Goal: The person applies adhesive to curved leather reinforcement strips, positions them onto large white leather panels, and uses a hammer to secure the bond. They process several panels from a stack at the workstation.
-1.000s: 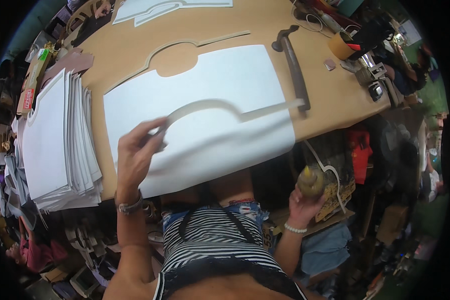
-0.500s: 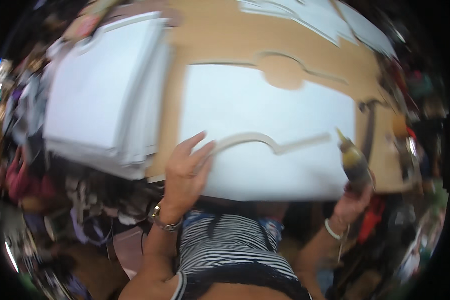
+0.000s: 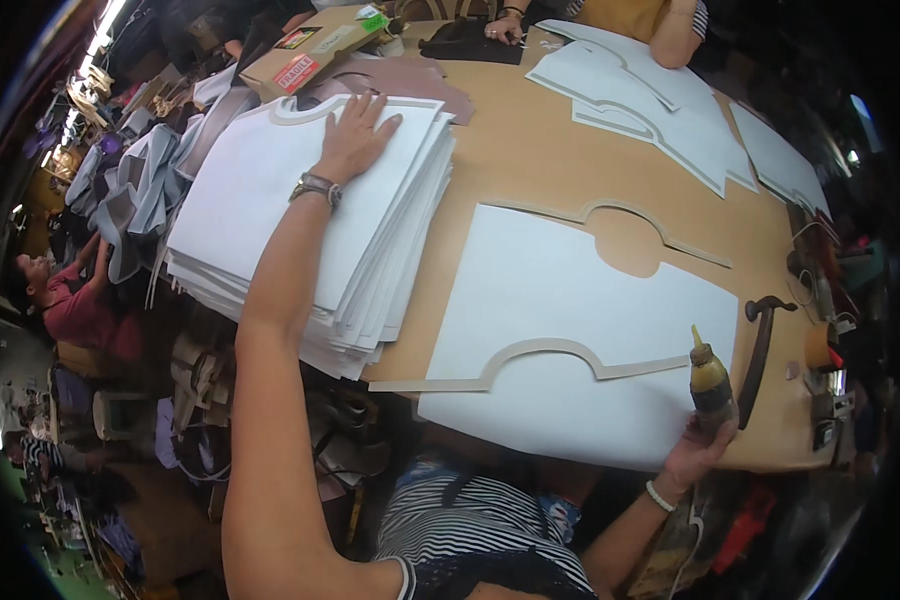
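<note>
My left hand [image 3: 358,138] lies with its fingers spread on top of a thick stack of white panels [image 3: 260,210], near its far edge. A grey-beige band borders the curved cut-out of the top panel. In my right hand [image 3: 698,458], at the table's near edge, is a squeeze bottle [image 3: 710,385] with dark contents, held upright with its yellow nozzle pointing up. Left of the bottle lies a single white panel [image 3: 530,270] with a half-round notch. A curved beige strip [image 3: 545,347] rests across its near part, and another strip [image 3: 620,206] lies along its far edge.
A hammer [image 3: 758,350] lies right of the single panel on the brown table [image 3: 510,120]. More white bordered panels [image 3: 640,105] lie at the far right, by another person's arm [image 3: 676,35]. A cardboard box [image 3: 315,58] stands behind the stack. Someone in pink [image 3: 80,305] is at the left.
My left hand has left the near strip and reached up and left onto the stack. The view has shifted, showing more of the table's far side. My right hand still holds the bottle.
</note>
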`<state>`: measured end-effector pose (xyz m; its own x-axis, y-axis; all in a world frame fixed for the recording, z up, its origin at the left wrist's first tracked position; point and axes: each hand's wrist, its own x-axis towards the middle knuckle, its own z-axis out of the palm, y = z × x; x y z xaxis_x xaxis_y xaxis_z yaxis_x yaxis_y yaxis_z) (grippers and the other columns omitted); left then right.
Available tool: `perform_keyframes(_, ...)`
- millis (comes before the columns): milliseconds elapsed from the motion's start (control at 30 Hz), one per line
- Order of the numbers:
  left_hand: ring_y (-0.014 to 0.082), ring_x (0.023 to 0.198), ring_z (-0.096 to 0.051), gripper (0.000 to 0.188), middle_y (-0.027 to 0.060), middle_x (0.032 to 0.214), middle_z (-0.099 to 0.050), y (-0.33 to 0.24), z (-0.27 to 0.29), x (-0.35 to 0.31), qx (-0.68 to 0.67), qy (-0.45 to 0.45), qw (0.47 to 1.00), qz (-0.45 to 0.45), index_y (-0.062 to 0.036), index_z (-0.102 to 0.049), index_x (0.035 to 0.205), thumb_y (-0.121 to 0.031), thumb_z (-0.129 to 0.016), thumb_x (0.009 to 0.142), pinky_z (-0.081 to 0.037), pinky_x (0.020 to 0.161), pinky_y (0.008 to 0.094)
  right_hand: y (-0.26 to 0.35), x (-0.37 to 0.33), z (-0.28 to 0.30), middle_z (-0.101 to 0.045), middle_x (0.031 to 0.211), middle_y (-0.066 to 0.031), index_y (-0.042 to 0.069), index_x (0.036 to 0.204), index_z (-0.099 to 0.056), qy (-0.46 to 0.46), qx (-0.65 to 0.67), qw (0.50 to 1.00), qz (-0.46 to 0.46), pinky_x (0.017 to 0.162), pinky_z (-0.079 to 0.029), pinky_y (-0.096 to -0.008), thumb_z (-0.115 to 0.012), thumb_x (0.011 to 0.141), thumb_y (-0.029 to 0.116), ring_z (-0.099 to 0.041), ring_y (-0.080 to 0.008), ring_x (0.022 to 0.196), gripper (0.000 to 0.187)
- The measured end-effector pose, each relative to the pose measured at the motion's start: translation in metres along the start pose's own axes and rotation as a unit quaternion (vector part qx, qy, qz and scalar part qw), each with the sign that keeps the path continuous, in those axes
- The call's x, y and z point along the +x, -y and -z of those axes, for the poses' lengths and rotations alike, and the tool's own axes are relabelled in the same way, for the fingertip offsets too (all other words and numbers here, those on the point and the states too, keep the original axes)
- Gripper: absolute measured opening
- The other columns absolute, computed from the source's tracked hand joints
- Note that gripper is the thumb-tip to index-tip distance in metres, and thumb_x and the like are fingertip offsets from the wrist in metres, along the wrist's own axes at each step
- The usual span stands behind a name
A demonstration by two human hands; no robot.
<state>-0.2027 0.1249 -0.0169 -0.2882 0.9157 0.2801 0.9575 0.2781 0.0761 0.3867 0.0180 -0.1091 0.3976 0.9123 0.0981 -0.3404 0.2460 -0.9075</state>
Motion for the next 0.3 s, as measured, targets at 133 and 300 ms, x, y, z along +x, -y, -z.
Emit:
perform_keyframes(133, 0.0312, 0.138, -0.025, 0.055, 0.0119, 0.148, -0.032, -0.010, 0.007, -0.003, 0.006, -0.008, 1.000, -0.011, -0.0168, -0.038, 0.140, -0.047, -0.036, 0.094, -0.018, 0.109, 0.0591, -0.003, 0.001, 0.010, -0.056, 0.104, 0.0001, 0.008, 0.122, -0.049, -0.012, -0.003, 1.000, 0.003, 0.066, -0.040, -0.0250, -0.056, 0.089, 0.042, -0.050, -0.0102, 0.081, 0.048)
perform_keyframes(300, 0.0356, 0.132, -0.034, 0.045, 0.0125, 0.141, -0.041, -0.024, 0.026, -0.006, 0.015, -0.020, 0.999, -0.042, -0.0125, -0.049, 0.129, -0.038, -0.038, 0.094, -0.022, 0.104, 0.0660, 0.000, -0.002, -0.007, -0.054, 0.106, -0.0021, 0.007, 0.123, -0.047, 0.017, -0.026, 1.000, 0.000, 0.064, -0.040, -0.0250, -0.058, 0.086, 0.043, -0.050, -0.0117, 0.083, 0.053)
